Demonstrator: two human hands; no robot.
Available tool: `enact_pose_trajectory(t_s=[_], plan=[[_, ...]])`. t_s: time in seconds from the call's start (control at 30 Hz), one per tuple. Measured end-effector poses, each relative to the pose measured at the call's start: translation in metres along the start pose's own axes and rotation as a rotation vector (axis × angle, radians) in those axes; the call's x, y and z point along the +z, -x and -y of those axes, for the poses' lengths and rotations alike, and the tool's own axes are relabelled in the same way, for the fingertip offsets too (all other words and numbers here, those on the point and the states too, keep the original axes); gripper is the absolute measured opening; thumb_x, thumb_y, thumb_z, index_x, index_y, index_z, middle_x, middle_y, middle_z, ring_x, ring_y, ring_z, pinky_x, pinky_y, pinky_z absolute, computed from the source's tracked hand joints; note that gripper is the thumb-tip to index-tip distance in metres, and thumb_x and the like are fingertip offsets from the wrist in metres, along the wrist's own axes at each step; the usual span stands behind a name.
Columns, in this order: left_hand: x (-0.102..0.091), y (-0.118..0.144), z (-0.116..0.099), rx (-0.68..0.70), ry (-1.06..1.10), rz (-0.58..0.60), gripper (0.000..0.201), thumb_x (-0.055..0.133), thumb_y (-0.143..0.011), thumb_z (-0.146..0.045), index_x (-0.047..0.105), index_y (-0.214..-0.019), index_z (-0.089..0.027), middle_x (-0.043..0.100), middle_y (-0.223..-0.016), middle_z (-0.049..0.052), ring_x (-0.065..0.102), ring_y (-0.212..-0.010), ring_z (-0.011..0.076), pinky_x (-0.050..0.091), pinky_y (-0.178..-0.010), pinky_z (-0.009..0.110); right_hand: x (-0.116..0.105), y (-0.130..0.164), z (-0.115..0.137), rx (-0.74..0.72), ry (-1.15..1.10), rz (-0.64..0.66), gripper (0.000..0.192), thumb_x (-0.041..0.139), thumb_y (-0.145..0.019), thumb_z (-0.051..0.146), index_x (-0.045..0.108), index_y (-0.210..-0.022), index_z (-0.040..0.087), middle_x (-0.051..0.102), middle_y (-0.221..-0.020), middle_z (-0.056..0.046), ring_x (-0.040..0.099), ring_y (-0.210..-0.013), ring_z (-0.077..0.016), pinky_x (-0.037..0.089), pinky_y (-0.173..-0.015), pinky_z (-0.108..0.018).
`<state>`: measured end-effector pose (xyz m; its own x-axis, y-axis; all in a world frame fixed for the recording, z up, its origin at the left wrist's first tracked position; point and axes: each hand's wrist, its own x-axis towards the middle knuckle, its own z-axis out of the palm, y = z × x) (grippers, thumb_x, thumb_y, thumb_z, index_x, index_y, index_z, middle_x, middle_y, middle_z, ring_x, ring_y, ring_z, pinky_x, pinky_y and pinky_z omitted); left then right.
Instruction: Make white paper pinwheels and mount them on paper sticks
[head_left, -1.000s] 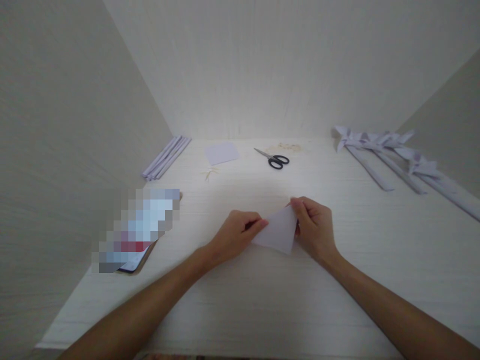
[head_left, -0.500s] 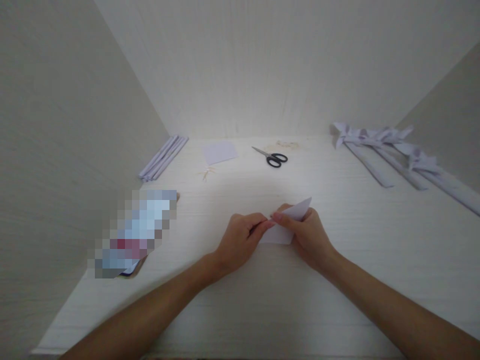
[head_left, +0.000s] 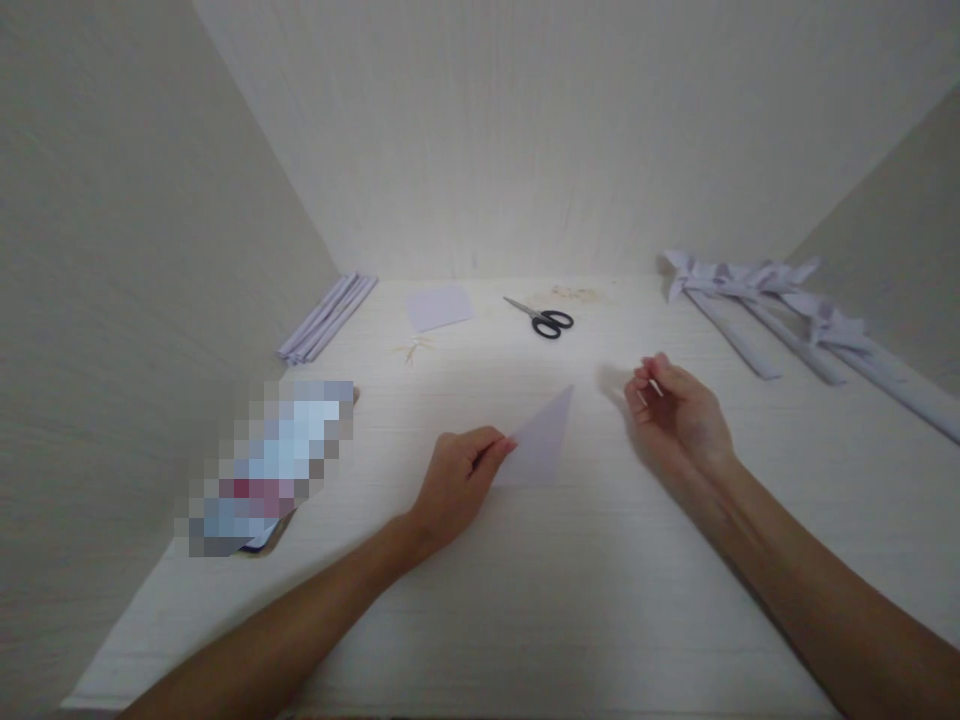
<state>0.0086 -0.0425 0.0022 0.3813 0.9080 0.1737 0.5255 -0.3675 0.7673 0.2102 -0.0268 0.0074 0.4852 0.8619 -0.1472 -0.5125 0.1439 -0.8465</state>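
Observation:
My left hand [head_left: 461, 490] pinches the edge of a folded piece of white paper [head_left: 536, 445] between thumb and forefinger. The paper looks triangular, its sharp corner pointing away from me to the upper right. To the right, apart from the paper, my right hand [head_left: 679, 415] is raised above the table with loosely curled fingers. Its thumb is close to the fingertips, and I see nothing in it. Beyond the hands lie black-handled scissors [head_left: 547, 318] with closed blades.
A flat white paper sheet [head_left: 440, 308] lies at the back, near thin pale strands [head_left: 413, 349]. Rolled paper sticks [head_left: 330, 318] are at the left, above a pixelated phone [head_left: 281, 465]. Several paper pinwheels [head_left: 776, 280] on sticks lie at the right. Panels enclose the sides and back.
My right hand has let go of the folded paper and moved right and away from it. My left hand has shifted slightly left, still holding the paper.

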Motion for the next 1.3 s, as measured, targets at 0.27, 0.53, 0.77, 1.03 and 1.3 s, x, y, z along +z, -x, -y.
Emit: enact_pose_trajectory(t_s=[0.27, 0.53, 0.77, 1.03, 1.3], plan=[[0.002, 0.0, -0.003, -0.08, 0.123, 0.1, 0.036, 0.038, -0.078, -0.037, 0.044, -0.051, -0.014, 0.035, -0.047, -0.004, 0.032, -0.045, 0.0053, 0.024, -0.042, 0.018, 0.006, 0.027, -0.017, -0.115, 0.522, 0.441, 0.032, 0.052, -0.073, 0.037, 0.048, -0.05, 0.015, 0.042, -0.046, 0.004, 0.038, -0.043, -0.0062, 0.028, -0.04, -0.019], [0.01, 0.0, -0.011, -0.119, 0.357, 0.281, 0.032, 0.039, -0.078, -0.037, 0.046, -0.057, -0.014, 0.034, -0.052, -0.004, 0.031, -0.047, 0.0057, 0.024, -0.04, 0.018, 0.015, 0.045, -0.012, -0.236, 0.836, 0.601, 0.033, 0.044, -0.076, 0.031, 0.032, -0.048, 0.018, 0.025, -0.048, 0.006, 0.025, -0.045, -0.0068, 0.019, -0.041, -0.021], [0.01, -0.001, -0.018, -0.23, 0.524, 0.282, 0.033, 0.041, -0.076, -0.04, 0.043, -0.056, -0.014, 0.034, -0.052, -0.004, 0.031, -0.046, 0.0051, 0.023, -0.039, 0.018, 0.02, 0.055, -0.018, -0.201, 0.874, 0.655, 0.033, 0.041, -0.077, 0.031, 0.033, -0.048, 0.018, 0.027, -0.048, 0.005, 0.027, -0.046, -0.0071, 0.02, -0.041, -0.021], [0.005, -0.002, -0.011, -0.218, 0.49, 0.282, 0.033, 0.043, -0.075, -0.035, 0.037, -0.05, -0.015, 0.03, -0.045, -0.007, 0.028, -0.039, 0.0028, 0.019, -0.035, 0.016, 0.005, 0.026, -0.014, -0.19, 0.634, 0.422, 0.035, 0.049, -0.076, 0.034, 0.038, -0.047, 0.017, 0.029, -0.042, 0.007, 0.026, -0.039, -0.0056, 0.018, -0.037, -0.021], [0.001, -0.007, -0.006, -0.263, 0.536, 0.24, 0.03, 0.044, -0.074, -0.032, 0.044, -0.05, -0.014, 0.036, -0.032, -0.008, 0.027, -0.027, 0.0017, 0.019, -0.031, 0.015, 0.003, 0.005, -0.01, -0.119, 0.314, 0.19, 0.031, 0.058, -0.068, 0.028, 0.04, -0.046, 0.018, 0.031, -0.04, 0.007, 0.027, -0.035, -0.0047, 0.018, -0.033, -0.02]])
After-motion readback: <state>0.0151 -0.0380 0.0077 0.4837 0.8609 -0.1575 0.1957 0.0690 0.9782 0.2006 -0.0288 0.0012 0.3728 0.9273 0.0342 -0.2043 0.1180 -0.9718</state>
